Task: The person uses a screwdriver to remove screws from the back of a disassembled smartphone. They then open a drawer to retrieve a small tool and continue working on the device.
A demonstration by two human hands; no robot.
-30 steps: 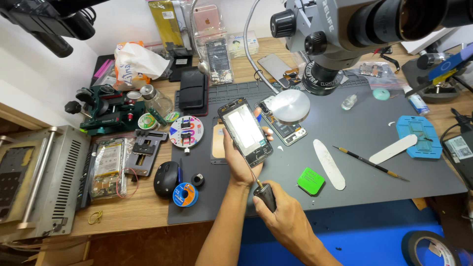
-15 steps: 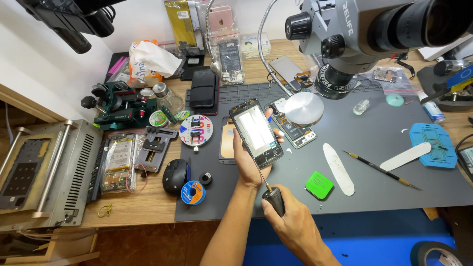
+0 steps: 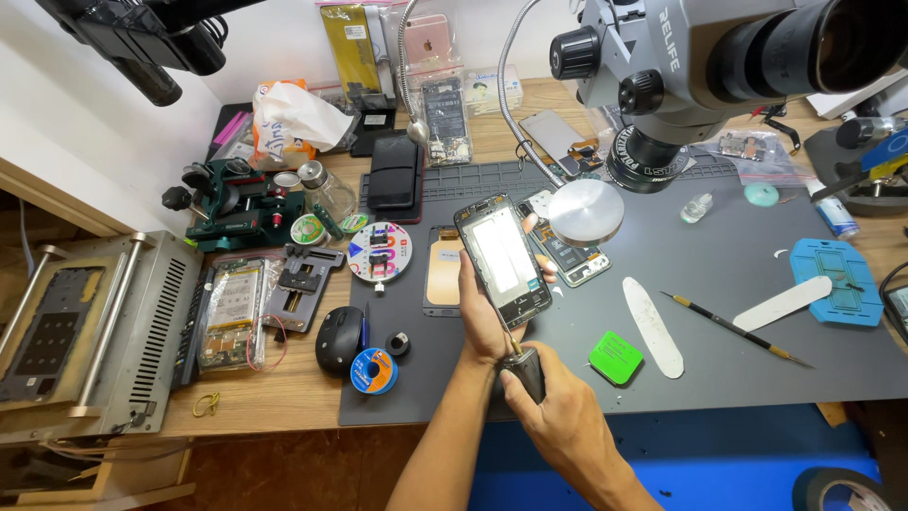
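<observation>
We log one grey work mat (image 3: 719, 312) across the bench and one microscope (image 3: 700, 66) far right. Two hands are at work, near centre. Left hand (image 3: 484, 317) grips one phone frame (image 3: 503, 260), tilted up above the mat, fingers wrapped round its edges. Right hand (image 3: 558, 416) is closed round one dark-handled screwdriver (image 3: 526, 367), tip at the frame's near end. Right of them lie two white pry tools (image 3: 653, 326), one green square (image 3: 616, 358) and one thin brush (image 3: 733, 328).
</observation>
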